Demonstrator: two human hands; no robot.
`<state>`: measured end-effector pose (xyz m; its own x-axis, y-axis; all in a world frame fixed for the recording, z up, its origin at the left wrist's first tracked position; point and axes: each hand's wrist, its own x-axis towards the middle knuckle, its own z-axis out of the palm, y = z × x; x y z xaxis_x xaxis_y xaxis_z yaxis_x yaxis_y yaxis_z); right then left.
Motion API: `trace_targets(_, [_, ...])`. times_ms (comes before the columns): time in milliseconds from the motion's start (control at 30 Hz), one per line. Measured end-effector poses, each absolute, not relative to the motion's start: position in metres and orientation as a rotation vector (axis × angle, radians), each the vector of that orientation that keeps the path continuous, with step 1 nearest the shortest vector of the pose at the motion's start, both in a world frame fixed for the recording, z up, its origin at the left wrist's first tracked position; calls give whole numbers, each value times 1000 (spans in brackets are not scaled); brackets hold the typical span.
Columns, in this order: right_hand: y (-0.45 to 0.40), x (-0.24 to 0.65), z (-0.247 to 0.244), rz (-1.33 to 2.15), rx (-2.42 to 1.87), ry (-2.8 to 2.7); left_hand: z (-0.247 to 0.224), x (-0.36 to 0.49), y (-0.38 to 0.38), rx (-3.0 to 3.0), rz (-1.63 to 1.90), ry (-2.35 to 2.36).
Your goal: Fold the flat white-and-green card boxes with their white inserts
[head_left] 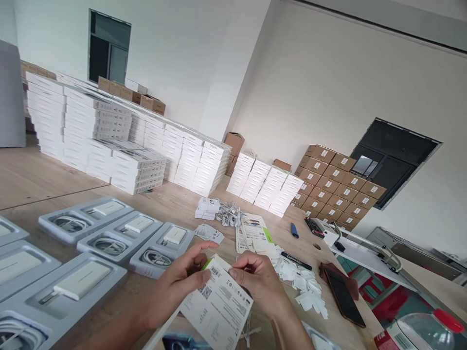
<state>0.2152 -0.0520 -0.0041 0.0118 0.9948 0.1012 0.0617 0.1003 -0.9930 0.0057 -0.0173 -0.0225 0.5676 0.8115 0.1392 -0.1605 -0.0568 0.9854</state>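
Note:
My left hand (pixel 175 287) holds a white printed card sleeve (pixel 219 311) by its upper left edge, with the thumb on the printed face and the forefinger stretched past the top. The sleeve carries a barcode, a square code and small text, and a bit of green shows at its top corner. Thumb and fingers of my right hand (pixel 257 277) pinch its upper right edge; a small piece between them is hard to make out. To the left lie grey trays (pixel 153 262), each with a white charger (pixel 175 235) and a coiled white cable (pixel 156 257).
Stacked white boxes (pixel 138 165) line the table's back, with brown cartons (pixel 328 184) beyond. Coiled cables (pixel 229 214), printed sheets (pixel 255 233), white paper scraps (pixel 306 287), a black marker (pixel 296 260), a blue cutter (pixel 294 230), a phone (pixel 345 296) and a red-capped bottle (pixel 419 330) lie around.

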Motion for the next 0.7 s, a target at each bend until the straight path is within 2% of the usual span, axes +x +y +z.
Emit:
trace_targets(533, [-58, 213, 2, 1137, -1055, -1337, -22, 3, -13, 1393, 914, 533])
trace_targets(700, [-53, 223, -4, 1225, -1119, -1153, -15, 2, -11, 1274, 996, 575])
